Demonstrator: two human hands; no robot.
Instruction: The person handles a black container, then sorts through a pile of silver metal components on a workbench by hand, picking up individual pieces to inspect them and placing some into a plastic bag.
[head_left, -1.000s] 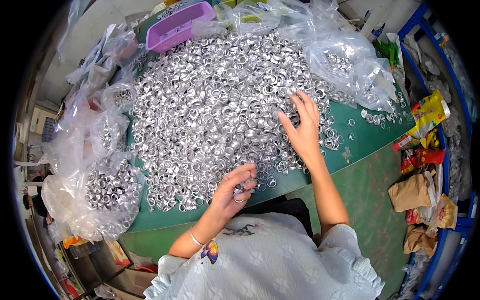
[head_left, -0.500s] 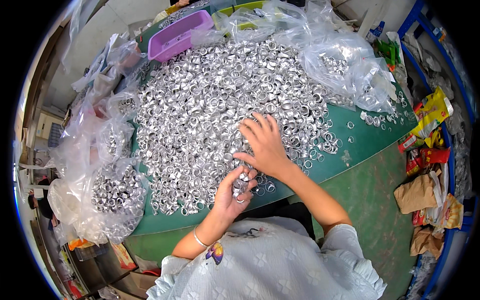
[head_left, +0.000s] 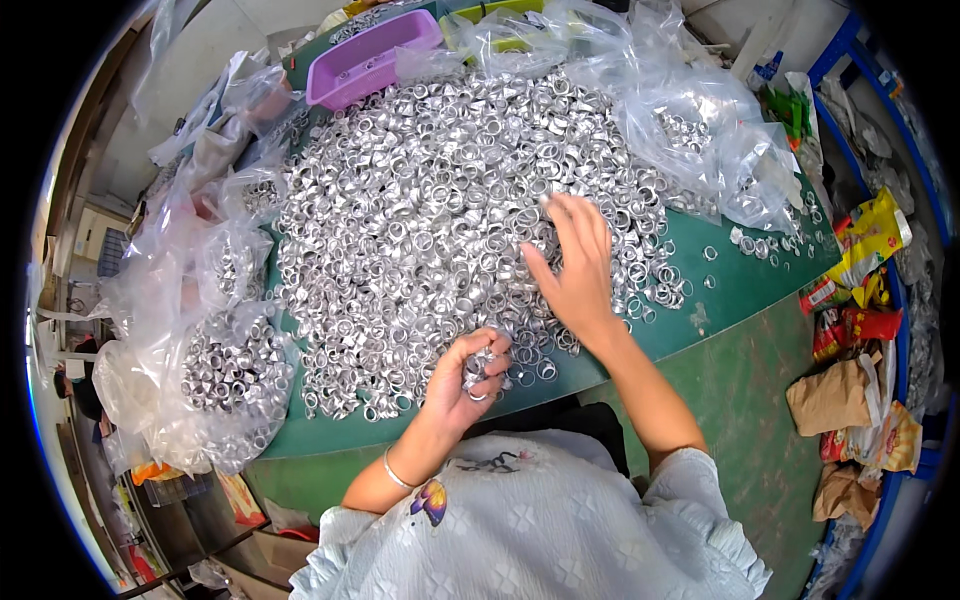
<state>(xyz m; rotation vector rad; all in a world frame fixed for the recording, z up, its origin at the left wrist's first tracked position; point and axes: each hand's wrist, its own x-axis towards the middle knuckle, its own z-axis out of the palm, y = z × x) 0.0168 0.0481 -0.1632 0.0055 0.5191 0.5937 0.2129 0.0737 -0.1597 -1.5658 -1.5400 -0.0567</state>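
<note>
A wide heap of silvery metal rings covers much of the green table. My left hand is at the heap's near edge, palm up, with the fingers curled round several metal rings. My right hand reaches over the right part of the heap. Its thumb and fingers are apart, the fingertips down among the rings, and I see nothing held in it. Whether the fingertips press on a single ring cannot be made out.
Clear plastic bags of metal parts lie along the left side and far right. A purple basket and a yellow-green basket stand at the back. Snack packets and a brown paper bag fill a blue rack at right.
My right hand has moved right, away from my left hand, and farther over the heap. My left hand stays near the table edge, its fingers still curled round the rings.
</note>
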